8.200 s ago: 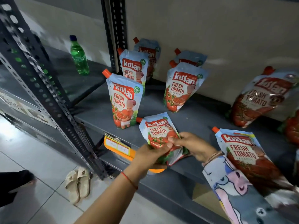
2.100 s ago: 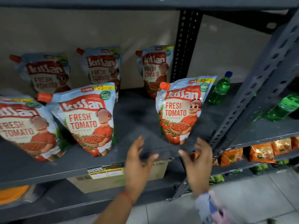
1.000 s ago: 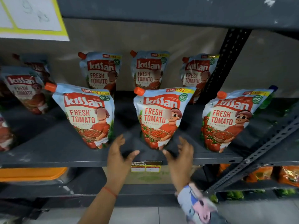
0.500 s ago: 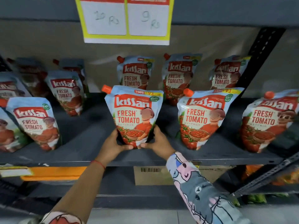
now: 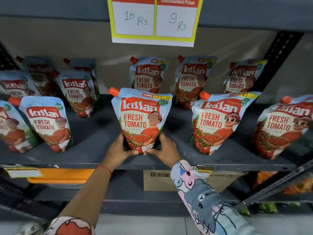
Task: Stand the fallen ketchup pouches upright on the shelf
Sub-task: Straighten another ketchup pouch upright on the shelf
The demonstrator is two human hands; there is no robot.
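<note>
**Both hands steady the middle pouch at the shelf's front edge**

At the left end of the shelf [image 5: 88, 160], several ketchup pouches stand in a loose cluster; the nearest one, the front-left pouch [image 5: 48, 123], sits close to the front edge and leans a little. Further back on that side the pouches are blurred, and I cannot tell how well they stand.

In the middle, the left hand [image 5: 118, 149] and the right hand [image 5: 166, 147] close on the bottom corners of the centre pouch [image 5: 141, 119], one on each side, with thumbs across its lower front. Each grip is closed on this pouch. It stands upright with its orange cap at top left, its base on the shelf just behind the front edge.

Behind it, three back-row pouches [image 5: 190, 82] rest against the rear wall. To the right, the front-right pouch [image 5: 218, 122] stands near the front edge, tilted slightly, and another at the right end leans as well.

The step in hand looks like settling the centre pouch on its base. The next move probably calls for spreading the bottom gusset flat, easing both hands away slowly, and checking that it does not tip forward off the edge.
</note>
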